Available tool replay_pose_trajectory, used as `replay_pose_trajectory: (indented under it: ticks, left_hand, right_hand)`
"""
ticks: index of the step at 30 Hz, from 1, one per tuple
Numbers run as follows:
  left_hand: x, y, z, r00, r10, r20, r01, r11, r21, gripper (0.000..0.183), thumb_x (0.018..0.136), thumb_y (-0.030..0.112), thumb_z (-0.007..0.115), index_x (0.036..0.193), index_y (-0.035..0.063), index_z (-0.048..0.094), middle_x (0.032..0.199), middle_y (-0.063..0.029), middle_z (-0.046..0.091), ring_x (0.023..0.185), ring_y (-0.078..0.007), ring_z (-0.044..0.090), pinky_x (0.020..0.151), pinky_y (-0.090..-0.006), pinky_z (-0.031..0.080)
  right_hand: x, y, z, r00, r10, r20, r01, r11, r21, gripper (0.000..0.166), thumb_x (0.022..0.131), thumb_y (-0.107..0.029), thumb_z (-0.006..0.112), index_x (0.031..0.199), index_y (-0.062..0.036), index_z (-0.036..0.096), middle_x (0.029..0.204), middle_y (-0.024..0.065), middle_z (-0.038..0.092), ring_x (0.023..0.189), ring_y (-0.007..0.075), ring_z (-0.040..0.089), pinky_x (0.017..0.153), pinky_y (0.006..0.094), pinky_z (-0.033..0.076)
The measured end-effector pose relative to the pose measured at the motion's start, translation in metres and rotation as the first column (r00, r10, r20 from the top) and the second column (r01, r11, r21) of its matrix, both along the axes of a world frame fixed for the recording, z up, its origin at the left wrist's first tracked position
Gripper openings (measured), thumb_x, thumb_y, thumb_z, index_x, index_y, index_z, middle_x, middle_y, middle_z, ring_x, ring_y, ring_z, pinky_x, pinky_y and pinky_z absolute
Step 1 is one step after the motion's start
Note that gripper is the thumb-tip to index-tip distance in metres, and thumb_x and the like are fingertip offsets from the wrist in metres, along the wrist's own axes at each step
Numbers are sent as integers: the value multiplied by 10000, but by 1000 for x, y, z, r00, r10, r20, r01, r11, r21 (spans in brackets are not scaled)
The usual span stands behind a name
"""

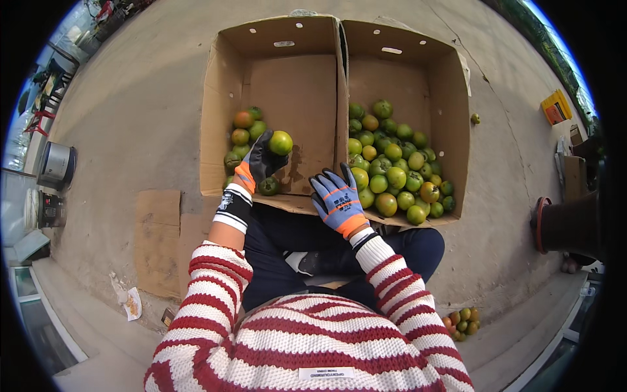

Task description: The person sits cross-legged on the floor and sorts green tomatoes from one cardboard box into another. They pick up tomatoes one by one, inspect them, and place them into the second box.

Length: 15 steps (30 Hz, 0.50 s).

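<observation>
My left hand (263, 159), in a black-palmed work glove, holds a green tomato (280, 143) inside the left cardboard box (294, 78). Several green and reddish tomatoes (243, 119) lie along that box's left side, and one tomato (268, 185) sits by its near wall, just beyond my left wrist. My right hand (338, 198), in a blue and orange glove, rests over the near edge where the two boxes meet, fingers slightly spread and holding nothing. The right cardboard box (392, 78) contains many mostly green tomatoes (396, 177), heaped toward its near side.
A small pile of tomatoes (460, 323) lies on the floor at lower right, and a single tomato (475, 118) beside the right box. Flattened cardboard (157, 240) lies at left. A large dark pot (570, 225) and a yellow bucket (556, 108) stand at right.
</observation>
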State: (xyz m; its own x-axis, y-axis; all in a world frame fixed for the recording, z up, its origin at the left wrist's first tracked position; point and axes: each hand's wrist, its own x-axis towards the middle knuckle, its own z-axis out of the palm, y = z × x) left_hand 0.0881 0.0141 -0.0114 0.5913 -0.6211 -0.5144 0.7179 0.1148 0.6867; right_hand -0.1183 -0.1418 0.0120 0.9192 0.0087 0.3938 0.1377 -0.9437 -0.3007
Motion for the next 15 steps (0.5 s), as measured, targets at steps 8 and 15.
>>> replay_pose_trajectory:
  ticks: [8, 15]
  left_hand:
    - [-88, -6, 29, 934, -272, -231, 52, 745, -665, 849, 802, 701, 499, 1240, -26, 509, 1007, -165, 626, 829, -277, 629, 768, -421, 517]
    - [-106, -23, 34, 994, -108, -5, 101, 943, -318, 656, 832, 685, 481, 1059, 80, 593, 986, -141, 638, 819, -245, 638, 653, -368, 549]
  right_hand:
    - [-3, -7, 8, 999, 43, 31, -52, 908, 417, 666, 769, -339, 692, 1353, -110, 468, 1354, 89, 496, 1270, 263, 436, 1133, 449, 195]
    - [-9, 9, 67, 994, 16, 108, -61, 900, 432, 890, 708, -357, 761, 1441, -110, 321, 1363, 142, 468, 1281, 294, 420, 1133, 462, 201]
